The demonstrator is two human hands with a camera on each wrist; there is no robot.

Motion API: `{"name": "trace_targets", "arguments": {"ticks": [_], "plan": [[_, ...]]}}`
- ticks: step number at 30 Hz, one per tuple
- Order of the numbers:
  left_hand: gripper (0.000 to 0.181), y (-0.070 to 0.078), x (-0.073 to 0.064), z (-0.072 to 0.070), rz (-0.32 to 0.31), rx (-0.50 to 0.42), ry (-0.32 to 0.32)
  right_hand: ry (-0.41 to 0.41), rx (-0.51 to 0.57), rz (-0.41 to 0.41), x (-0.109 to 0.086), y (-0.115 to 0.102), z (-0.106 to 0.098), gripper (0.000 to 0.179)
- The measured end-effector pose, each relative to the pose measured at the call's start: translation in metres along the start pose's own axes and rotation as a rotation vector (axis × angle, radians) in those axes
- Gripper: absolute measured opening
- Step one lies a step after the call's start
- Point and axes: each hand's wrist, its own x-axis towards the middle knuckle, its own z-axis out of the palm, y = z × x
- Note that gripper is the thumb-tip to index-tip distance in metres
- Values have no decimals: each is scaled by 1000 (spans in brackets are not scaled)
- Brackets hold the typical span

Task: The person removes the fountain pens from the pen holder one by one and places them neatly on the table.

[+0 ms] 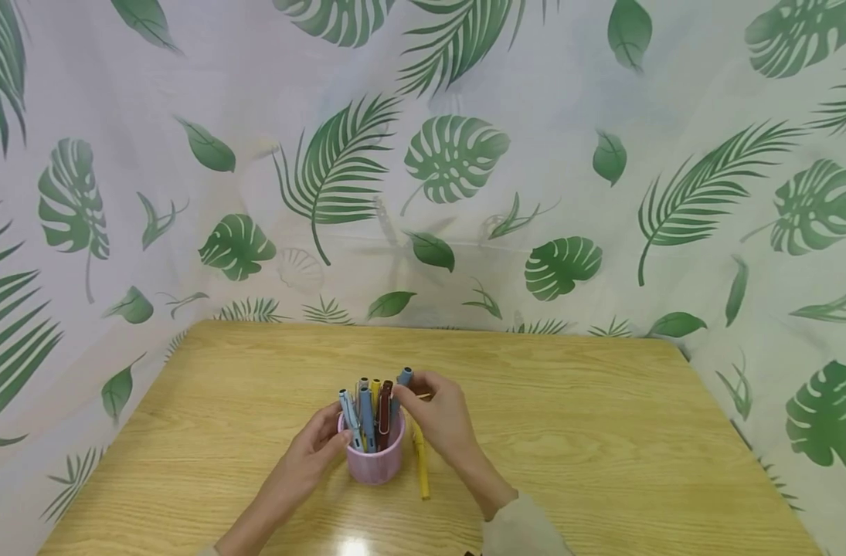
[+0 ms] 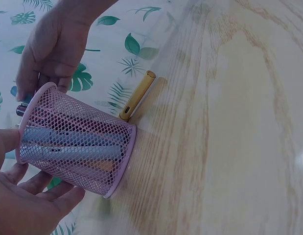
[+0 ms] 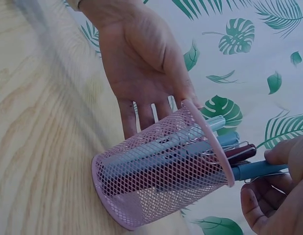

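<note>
A pink mesh pen cup [image 1: 374, 466] stands on the table, holding several pens in light blue, blue, yellow, grey and dark red. My left hand [image 1: 316, 448] grips its left side, thumb at the rim and fingers along the mesh wall [image 2: 75, 142]. With thumb and fingers, my right hand [image 1: 442, 417] pinches a blue pen [image 3: 259, 169] near its top end. This pen's lower part is inside the cup, at the right of the rim, beside the dark red pen [image 1: 385, 417].
A yellow pen [image 1: 421, 463] lies on the wooden table [image 1: 603, 440] just right of the cup. Behind the table's far edge hangs a white cloth [image 1: 520, 154] with green leaf prints, which also runs along both sides.
</note>
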Motion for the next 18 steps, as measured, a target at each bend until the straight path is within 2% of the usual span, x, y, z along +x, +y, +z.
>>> {"name": "trace_targets", "arguments": {"ticks": [10,18], "plan": [[61,-1,1,0,1,2,3,9,73,42,0,-6,-17,13],[62,0,0,0,-5,11,5,4,128,78,-1,-9,-30,19]]}}
